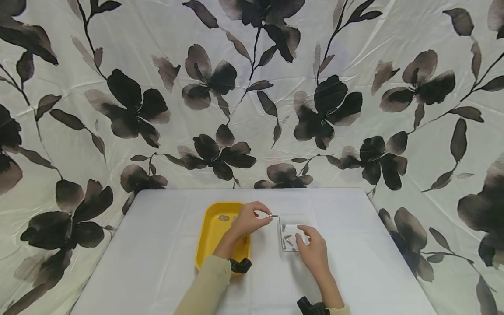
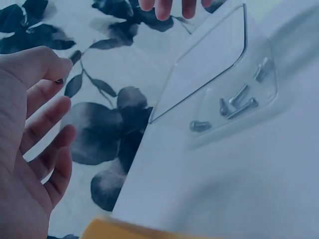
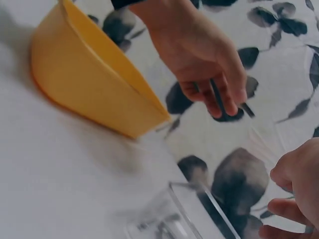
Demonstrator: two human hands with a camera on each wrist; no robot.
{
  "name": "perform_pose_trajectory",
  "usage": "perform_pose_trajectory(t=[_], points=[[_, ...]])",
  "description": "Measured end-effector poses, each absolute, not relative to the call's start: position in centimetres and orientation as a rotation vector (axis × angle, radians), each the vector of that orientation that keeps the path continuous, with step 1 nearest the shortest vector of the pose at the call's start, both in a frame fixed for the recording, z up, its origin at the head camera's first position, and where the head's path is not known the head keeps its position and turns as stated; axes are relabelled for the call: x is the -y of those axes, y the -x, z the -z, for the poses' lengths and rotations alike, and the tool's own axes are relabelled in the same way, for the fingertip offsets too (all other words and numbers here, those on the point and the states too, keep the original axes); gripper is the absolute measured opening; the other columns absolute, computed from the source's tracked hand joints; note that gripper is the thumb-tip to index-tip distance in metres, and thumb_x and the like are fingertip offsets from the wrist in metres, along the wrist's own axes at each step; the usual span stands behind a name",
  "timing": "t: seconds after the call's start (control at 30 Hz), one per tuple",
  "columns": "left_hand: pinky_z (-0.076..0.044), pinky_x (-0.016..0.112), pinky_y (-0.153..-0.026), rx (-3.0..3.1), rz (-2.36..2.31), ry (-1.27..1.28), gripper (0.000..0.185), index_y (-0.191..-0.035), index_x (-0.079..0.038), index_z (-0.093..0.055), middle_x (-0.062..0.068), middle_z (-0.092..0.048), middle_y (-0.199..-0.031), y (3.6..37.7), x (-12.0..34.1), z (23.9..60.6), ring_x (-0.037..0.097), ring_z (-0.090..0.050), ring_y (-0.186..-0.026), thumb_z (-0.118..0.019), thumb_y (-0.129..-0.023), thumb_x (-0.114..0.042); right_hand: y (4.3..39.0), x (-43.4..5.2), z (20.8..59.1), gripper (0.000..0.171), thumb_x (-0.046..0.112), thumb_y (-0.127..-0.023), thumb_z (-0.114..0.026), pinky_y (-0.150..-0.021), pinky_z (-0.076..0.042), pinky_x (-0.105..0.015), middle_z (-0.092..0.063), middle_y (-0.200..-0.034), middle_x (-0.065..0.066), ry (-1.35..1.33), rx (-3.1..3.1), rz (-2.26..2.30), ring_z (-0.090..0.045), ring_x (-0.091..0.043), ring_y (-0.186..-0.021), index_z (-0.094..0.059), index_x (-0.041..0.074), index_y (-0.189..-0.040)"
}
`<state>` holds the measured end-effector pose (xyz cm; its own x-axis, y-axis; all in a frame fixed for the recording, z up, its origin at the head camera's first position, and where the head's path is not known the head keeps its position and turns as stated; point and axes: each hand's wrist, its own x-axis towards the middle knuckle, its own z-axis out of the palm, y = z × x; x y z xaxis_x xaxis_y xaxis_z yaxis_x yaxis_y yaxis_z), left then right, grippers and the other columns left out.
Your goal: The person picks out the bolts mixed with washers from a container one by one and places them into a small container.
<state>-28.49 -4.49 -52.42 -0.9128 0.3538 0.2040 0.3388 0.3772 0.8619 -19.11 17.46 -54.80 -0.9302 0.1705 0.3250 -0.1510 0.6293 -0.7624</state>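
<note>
My left hand (image 1: 247,221) pinches a bolt (image 1: 273,215) in its fingers (image 2: 52,63), held up between the yellow tray (image 1: 212,232) and the clear box (image 1: 284,218). My right hand (image 1: 311,249) rests on the box, fingers loosely apart over bolts inside. White tabletop (image 1: 157,262) underneath.

Two hands are seen: a left hand (image 1: 248,221) and a right hand (image 1: 311,249). One yellow tray (image 1: 212,227) and one clear tray (image 2: 219,74) are counted. Five screws (image 2: 238,102) are counted in the clear tray, and one more screw (image 2: 75,57) is held.
</note>
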Motion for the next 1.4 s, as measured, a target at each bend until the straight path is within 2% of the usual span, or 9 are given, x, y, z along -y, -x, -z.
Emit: perform_pose_trajectory(t=[0.17, 0.33, 0.4, 0.57, 0.83, 0.97, 1.13, 1.4], points=[[-0.051, 0.044, -0.083, -2.569, -1.589, -0.68, 0.006, -0.088, -0.02, -0.076, -0.009, -0.066, -0.095, 28.5, 3.3, 52.8, 0.02, -0.059, -0.097, -0.077, -0.083, -0.022, 19.3, -19.7, 55.0, 0.029, 0.01, -0.088, -0.067, -0.097, -0.042, -0.055, -0.062, -0.122, -0.018, 0.115, 2.519, -1.15, -0.054, -0.038, -0.119, -0.065, 0.004, -0.117], [-0.05, 0.05, -0.085, -2.521, -1.63, -0.685, 0.004, -0.087, -0.016, -0.076, -0.007, -0.066, -0.095, 28.6, 2.2, 53.6, 0.032, -0.06, -0.101, -0.077, -0.083, -0.018, 19.2, -20.7, 55.5, 0.034, 0.01, -0.089, -0.065, -0.097, -0.04, -0.057, -0.057, -0.128, -0.022, 0.184, 2.535, -1.167, -0.05, -0.041, -0.122, -0.062, 0.002, -0.122], [-0.05, 0.047, -0.084, -2.528, -1.636, -0.681, 0.005, -0.088, -0.016, -0.076, -0.007, -0.066, -0.095, 28.7, 1.8, 53.9, 0.034, -0.059, -0.103, -0.076, -0.083, -0.017, 19.1, -20.8, 55.8, 0.037, 0.011, -0.09, -0.064, -0.097, -0.04, -0.058, -0.055, -0.131, -0.022, 0.213, 2.548, -1.187, -0.049, -0.042, -0.122, -0.06, 0.002, -0.126], [-0.05, 0.034, -0.082, -2.546, -1.605, -0.645, 0.006, -0.089, -0.018, -0.076, -0.011, -0.065, -0.096, 28.7, 0.4, 54.5, 0.021, -0.059, -0.101, -0.077, -0.083, -0.019, 18.9, -20.8, 56.7, 0.041, 0.013, -0.092, -0.061, -0.095, -0.042, -0.058, -0.051, -0.135, -0.024, 0.279, 2.6, -1.203, -0.049, -0.044, -0.121, -0.056, 0.003, -0.132], [-0.05, 0.031, -0.082, -2.546, -1.662, -0.602, 0.007, -0.088, -0.018, -0.076, -0.009, -0.066, -0.095, 28.8, -1.3, 55.3, 0.013, -0.057, -0.097, -0.077, -0.082, -0.021, 19.0, -20.4, 58.0, 0.041, 0.015, -0.092, -0.062, -0.085, -0.049, -0.056, -0.054, -0.131, -0.026, 0.3, 2.6, -1.222, -0.057, -0.046, -0.112, -0.057, 0.004, -0.131], [-0.049, 0.03, -0.08, -2.543, -1.686, -0.57, 0.007, -0.088, -0.019, -0.076, -0.01, -0.066, -0.095, 28.8, -1.7, 56.0, 0.014, -0.058, -0.097, -0.077, -0.082, -0.022, 18.9, -20.2, 58.6, 0.04, 0.014, -0.093, -0.061, -0.081, -0.052, -0.053, -0.054, -0.131, -0.026, 0.32, 2.59, -1.257, -0.06, -0.045, -0.108, -0.058, 0.004, -0.131], [-0.048, 0.03, -0.079, -2.52, -1.697, -0.576, 0.008, -0.089, -0.021, -0.076, -0.011, -0.066, -0.095, 28.9, -2.4, 56.7, 0.013, -0.058, -0.097, -0.077, -0.083, -0.027, 18.7, -20.1, 59.2, 0.036, 0.011, -0.092, -0.061, -0.073, -0.056, -0.042, -0.058, -0.126, -0.025, 0.313, 2.567, -1.31, -0.064, -0.041, -0.101, -0.061, 0.004, -0.128], [-0.05, 0.034, -0.08, -2.485, -1.688, -0.554, 0.011, -0.09, -0.021, -0.076, -0.012, -0.066, -0.095, 28.9, -4.0, 57.0, 0.012, -0.058, -0.096, -0.077, -0.083, -0.029, 18.7, -20.3, 59.8, 0.035, 0.007, -0.092, -0.06, -0.067, -0.057, -0.034, -0.062, -0.12, -0.026, 0.305, 2.522, -1.373, -0.067, -0.039, -0.095, -0.062, 0.003, -0.126]])
